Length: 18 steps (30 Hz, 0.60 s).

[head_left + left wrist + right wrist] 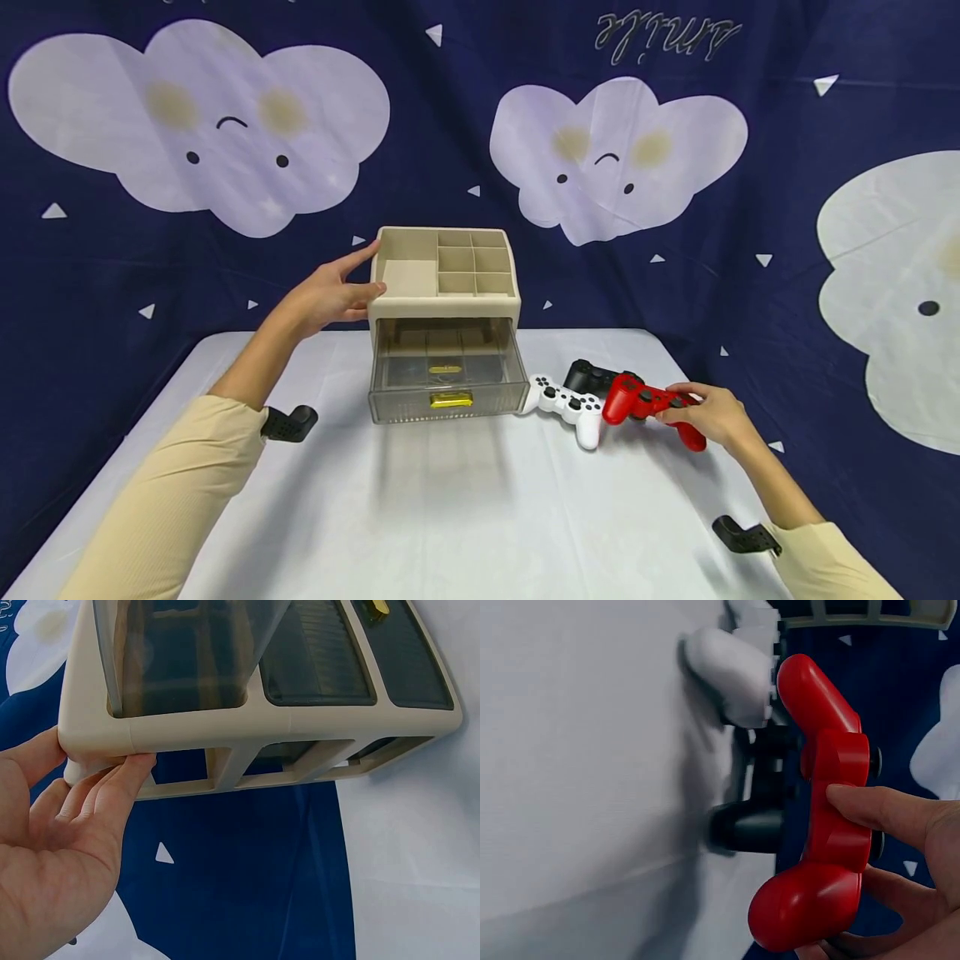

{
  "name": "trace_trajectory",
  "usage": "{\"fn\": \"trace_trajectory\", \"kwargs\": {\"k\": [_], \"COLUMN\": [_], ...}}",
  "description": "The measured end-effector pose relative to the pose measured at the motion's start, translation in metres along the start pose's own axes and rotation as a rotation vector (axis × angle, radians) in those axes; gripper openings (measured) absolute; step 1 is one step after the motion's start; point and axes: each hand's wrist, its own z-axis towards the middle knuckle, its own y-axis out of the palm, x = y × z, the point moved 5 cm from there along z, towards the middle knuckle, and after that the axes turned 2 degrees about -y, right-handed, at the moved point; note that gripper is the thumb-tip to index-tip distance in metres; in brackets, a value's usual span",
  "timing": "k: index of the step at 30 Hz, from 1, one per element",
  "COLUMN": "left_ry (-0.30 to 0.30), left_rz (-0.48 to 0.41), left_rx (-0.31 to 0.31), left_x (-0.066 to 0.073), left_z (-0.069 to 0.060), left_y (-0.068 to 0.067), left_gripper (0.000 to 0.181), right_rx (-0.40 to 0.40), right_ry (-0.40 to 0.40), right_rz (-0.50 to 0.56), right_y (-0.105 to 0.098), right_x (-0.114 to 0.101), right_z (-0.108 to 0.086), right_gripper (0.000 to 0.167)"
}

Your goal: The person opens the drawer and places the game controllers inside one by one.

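Note:
A cream desktop drawer organizer (444, 307) stands at the table's back, its top clear grey drawer (408, 406) pulled out. My left hand (330, 296) grips the organizer's upper left edge; in the left wrist view the thumb lies on the front and the fingers (112, 787) on the side. Right of the organizer, my right hand (712, 414) pinches a red game controller (637, 398) between thumb and fingers, raised off the table in the right wrist view. Beneath and behind it lies a black game controller (588, 377). A white game controller (558, 400) rests beside the drawer.
The table (450, 533) has a white cover. Dark blue fabric (442, 150) with cloud faces hangs behind and beside it. Open compartments (472, 262) divide the organizer's top, and lower drawers (319, 660) show in the left wrist view.

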Motion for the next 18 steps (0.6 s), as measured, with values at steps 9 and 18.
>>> {"fn": "trace_trajectory", "kwargs": {"k": [9,18], "left_ry": [0.006,0.001], "left_rz": [0.007,0.011], "left_rx": [-0.003,0.008], "left_x": [0.000,0.000], "left_z": [0.000,0.000], "left_y": [0.001,0.000], "left_gripper": [0.081,0.081], "right_rx": [0.049,0.100], "right_ry": [-0.052,-0.149], "right_rz": [-0.027,-0.035], "right_y": [-0.018,-0.035], "right_x": [-0.026,-0.068], "right_z": [0.004,0.002], "right_gripper": [0.079,0.072]}}
